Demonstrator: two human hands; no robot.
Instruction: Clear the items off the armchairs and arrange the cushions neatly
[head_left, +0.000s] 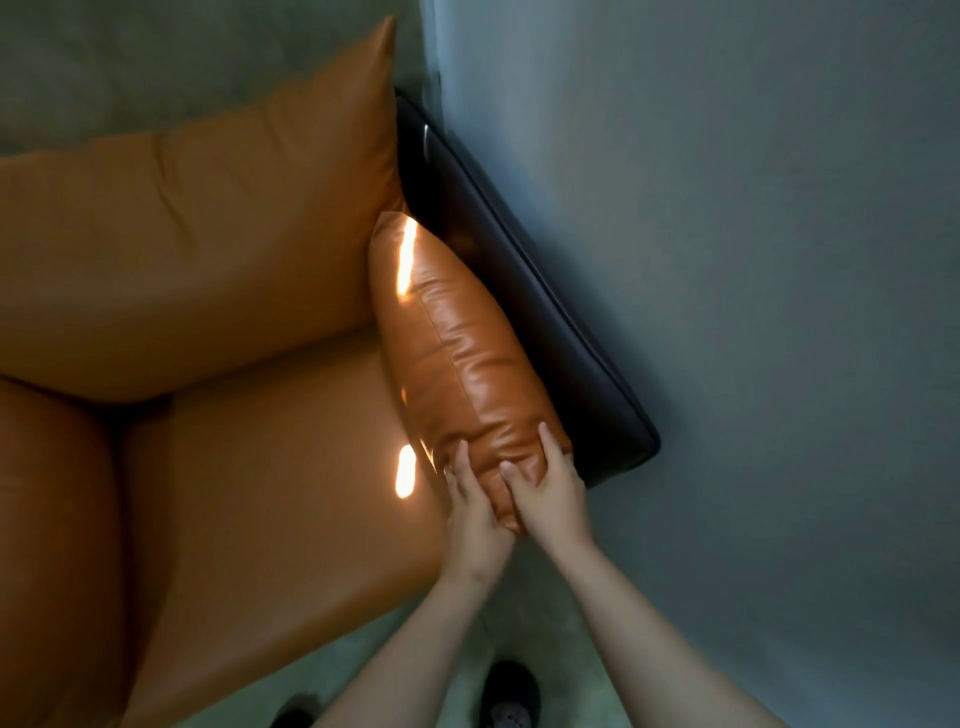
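Together, the left hand (474, 506) and right hand (551, 491) clutch the near end of a tan leather side cushion (457, 343), fingers pressed into it. That cushion stands on edge against the armchair's dark armrest (545, 317), running toward eleven o'clock. At nine o'clock lies the seat cushion (270, 467); the back cushion (208, 249) leans at ten o'clock.

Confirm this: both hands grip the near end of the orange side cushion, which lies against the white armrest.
Wrong in one respect: the armrest is black, not white. The head view shows the left hand and right hand gripping the near end of the orange side cushion lying against it.
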